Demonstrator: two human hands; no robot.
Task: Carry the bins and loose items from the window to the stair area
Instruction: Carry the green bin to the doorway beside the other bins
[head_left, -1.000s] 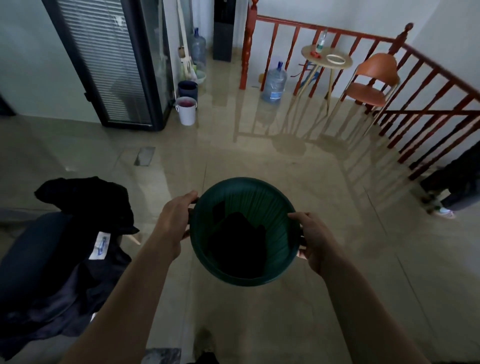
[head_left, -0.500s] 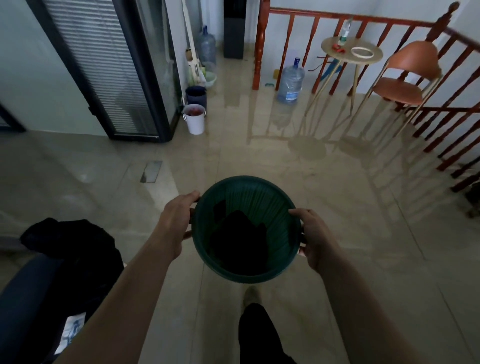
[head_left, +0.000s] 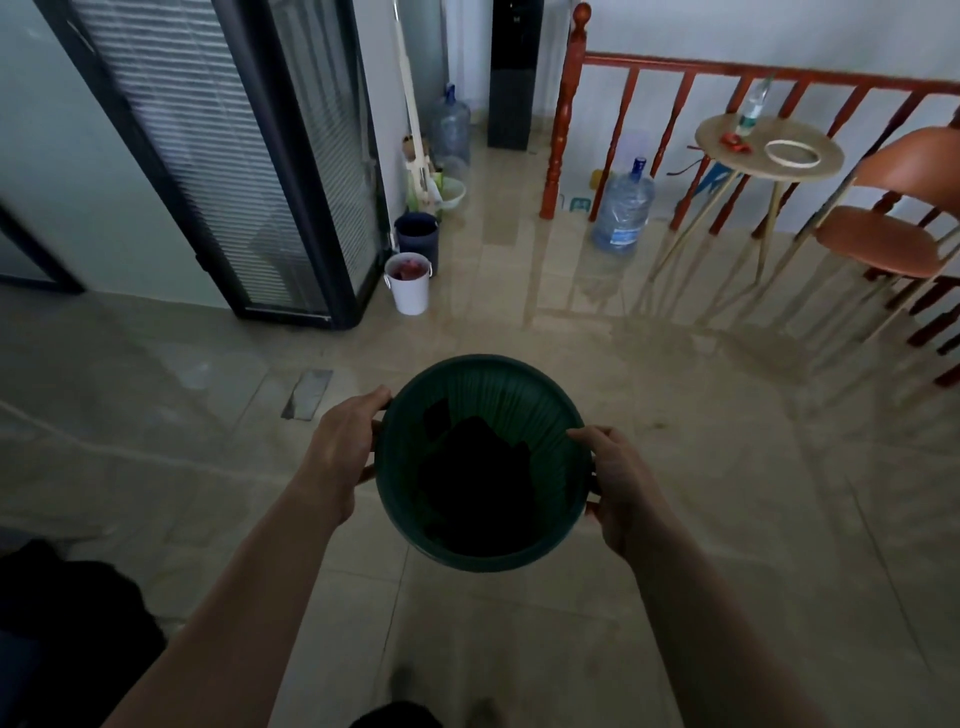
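Carrying bin (head_left: 509, 405), fingers (head_left: 374, 396) of left hand (head_left: 345, 447) and right hand (head_left: 621, 488) curled round rim, risked tipping contents (head_left: 478, 488) if grip slipped.

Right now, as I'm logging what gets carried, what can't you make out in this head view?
Head view throughout.
Inside the green bin: a dark mass, too dim to identify.
Fingers of left hand and right hand: mostly hidden behind the bin's wall.
Inside the white bucket: something reddish, too small to name.
The orange chair: cut off by the right edge.
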